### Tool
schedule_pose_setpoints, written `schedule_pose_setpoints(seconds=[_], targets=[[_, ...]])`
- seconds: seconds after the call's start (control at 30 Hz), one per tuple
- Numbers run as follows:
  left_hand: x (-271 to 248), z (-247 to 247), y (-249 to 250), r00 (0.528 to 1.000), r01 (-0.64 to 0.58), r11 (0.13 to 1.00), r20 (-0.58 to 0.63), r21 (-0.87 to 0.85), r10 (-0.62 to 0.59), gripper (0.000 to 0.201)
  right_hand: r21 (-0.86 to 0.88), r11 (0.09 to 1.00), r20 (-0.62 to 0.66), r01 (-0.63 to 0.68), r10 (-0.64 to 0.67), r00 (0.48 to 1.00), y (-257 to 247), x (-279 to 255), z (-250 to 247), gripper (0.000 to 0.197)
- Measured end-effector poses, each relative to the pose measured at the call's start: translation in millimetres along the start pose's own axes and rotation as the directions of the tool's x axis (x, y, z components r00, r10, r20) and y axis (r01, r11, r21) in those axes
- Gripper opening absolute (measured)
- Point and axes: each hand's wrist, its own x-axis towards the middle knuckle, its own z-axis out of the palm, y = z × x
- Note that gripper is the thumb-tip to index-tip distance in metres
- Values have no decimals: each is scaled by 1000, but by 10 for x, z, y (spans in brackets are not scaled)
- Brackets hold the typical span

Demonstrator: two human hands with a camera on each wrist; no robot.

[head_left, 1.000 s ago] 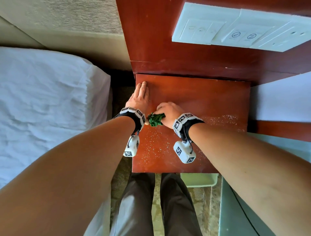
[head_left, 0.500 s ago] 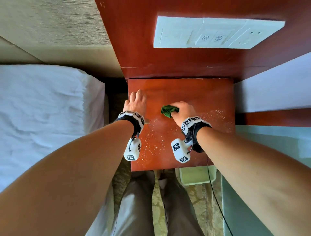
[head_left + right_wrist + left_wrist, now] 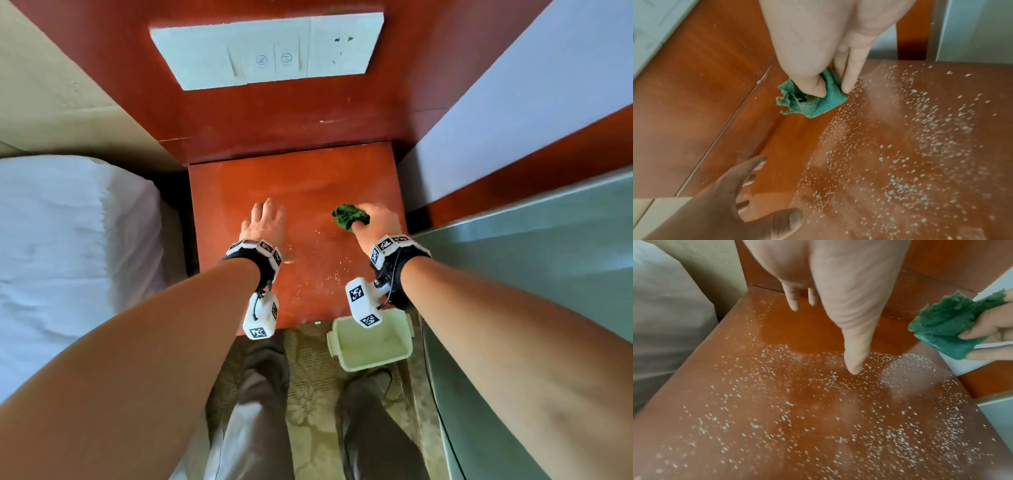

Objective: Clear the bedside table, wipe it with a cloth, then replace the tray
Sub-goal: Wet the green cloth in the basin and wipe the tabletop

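Observation:
The reddish-brown bedside table [image 3: 308, 178] [image 3: 797, 402] [image 3: 900, 146] has small white crumbs scattered over its near half. My right hand [image 3: 376, 222] [image 3: 828, 73] grips a crumpled green cloth [image 3: 349, 216] [image 3: 949, 327] [image 3: 812, 100] and presses it on the tabletop toward the right side. My left hand [image 3: 263, 222] [image 3: 838, 305] [image 3: 748, 203] lies flat on the left part of the top, fingers straight. A pale green tray [image 3: 373, 342] sits on the floor below the table's front right corner.
A white-sheeted bed [image 3: 75, 257] lies to the left. A wooden panel with a white switch plate [image 3: 267, 51] rises behind the table. A grey-green surface [image 3: 548, 274] borders the right side. My legs [image 3: 260, 411] stand on patterned carpet.
My right hand has swept the green cloth from beside my left wrist across to the right side of the table. My left hand has stayed on the left part of the top.

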Motion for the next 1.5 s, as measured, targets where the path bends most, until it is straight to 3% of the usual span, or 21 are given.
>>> schedule_pose_setpoints(seconds=[0.3,0.5,0.63,0.97,1.17,1.5], targets=[[-156,292,778,996,20,998,-84,-58,-25,123,145,989,-46,-31,38,998,766,-62,-239,39],[-21,501,1055,999,-19,998,-43,-60,16,130,135,986,-81,-100,111,990,1138,73,-283,38],[162,651,1136,996,-82,997,-30,2,82,137,146,981,-106,-128,145,984,1263,225,-337,37],[315,907,1132,994,-100,991,-43,91,104,145,24,999,-106,-21,23,994,1156,654,-278,44],[326,934,1127,994,-94,991,-40,98,98,145,-114,992,-63,54,-61,996,1082,922,-221,51],[318,886,1173,997,-78,991,11,113,77,145,-237,959,183,153,-111,977,1138,967,-273,43]])
